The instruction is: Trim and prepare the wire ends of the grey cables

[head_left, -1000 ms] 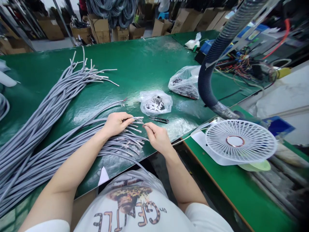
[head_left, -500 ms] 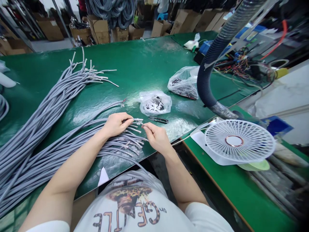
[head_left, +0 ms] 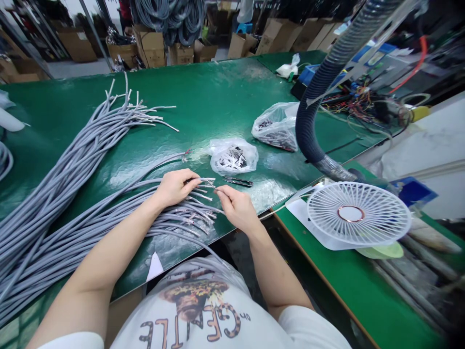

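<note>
Near the table's front edge, my left hand (head_left: 178, 186) is closed on a grey cable close to its stripped end. My right hand (head_left: 236, 206) pinches the thin wire tip of that cable, just right of the left fingertips. Beneath both hands a bundle of grey cables (head_left: 119, 218) fans out, with several frayed, stripped ends (head_left: 198, 215). One cable with red wire showing at its tip (head_left: 186, 154) lies behind the left hand. Black thread snips (head_left: 238, 181) rest just beyond the right hand, beside a clear bag of black and white bits (head_left: 234, 156).
A second grey cable bundle (head_left: 98, 128) stretches across the table's left side. Farther back is another bag of small parts (head_left: 276, 127). A flexible dark duct hose (head_left: 308, 121) hangs at the right, above a white fan (head_left: 358, 213). Cardboard boxes (head_left: 150, 47) stand behind the green table (head_left: 203, 97).
Both hands hold nearly the same place and grip. The right fingers have shifted very slightly; the view has moved a little.
</note>
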Demonstrator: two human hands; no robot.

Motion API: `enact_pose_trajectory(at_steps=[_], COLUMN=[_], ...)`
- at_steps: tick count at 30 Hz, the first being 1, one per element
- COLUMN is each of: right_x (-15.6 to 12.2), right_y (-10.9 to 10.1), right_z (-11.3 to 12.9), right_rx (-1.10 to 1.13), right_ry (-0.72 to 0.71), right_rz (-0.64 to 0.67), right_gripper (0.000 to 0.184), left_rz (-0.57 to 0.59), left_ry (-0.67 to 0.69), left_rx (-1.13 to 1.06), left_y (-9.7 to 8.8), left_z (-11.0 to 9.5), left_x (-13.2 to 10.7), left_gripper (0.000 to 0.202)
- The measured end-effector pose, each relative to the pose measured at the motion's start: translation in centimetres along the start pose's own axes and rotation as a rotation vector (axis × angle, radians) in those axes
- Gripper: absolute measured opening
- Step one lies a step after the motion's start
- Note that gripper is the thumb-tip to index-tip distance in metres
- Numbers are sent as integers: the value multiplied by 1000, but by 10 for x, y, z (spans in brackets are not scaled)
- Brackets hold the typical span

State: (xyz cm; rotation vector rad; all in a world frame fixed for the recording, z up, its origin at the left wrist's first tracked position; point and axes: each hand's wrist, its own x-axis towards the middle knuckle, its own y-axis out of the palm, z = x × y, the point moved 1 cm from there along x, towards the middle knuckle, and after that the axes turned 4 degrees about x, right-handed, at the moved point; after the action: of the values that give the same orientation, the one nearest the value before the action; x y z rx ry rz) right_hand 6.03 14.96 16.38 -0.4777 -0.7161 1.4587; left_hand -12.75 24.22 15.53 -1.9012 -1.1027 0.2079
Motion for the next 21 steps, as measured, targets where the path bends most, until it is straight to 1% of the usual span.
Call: enact_pose_trajectory(at_steps=[13,18,21], right_x=[1,10,14], right_y=[1,6,10], right_z=[-1,-3,2], right_rx=[-21,-9,16], right_ry=[-1,-8,-43], right_rz=[16,30,34], right_gripper=[27,27,26], left_rz=[4,-6,-7], left_ry=[14,68,95], left_rx=[37,101,120], left_y=[1,3,3], left_z=[1,2,2], left_x=[0,-1,-2], left_gripper=[26,25,24])
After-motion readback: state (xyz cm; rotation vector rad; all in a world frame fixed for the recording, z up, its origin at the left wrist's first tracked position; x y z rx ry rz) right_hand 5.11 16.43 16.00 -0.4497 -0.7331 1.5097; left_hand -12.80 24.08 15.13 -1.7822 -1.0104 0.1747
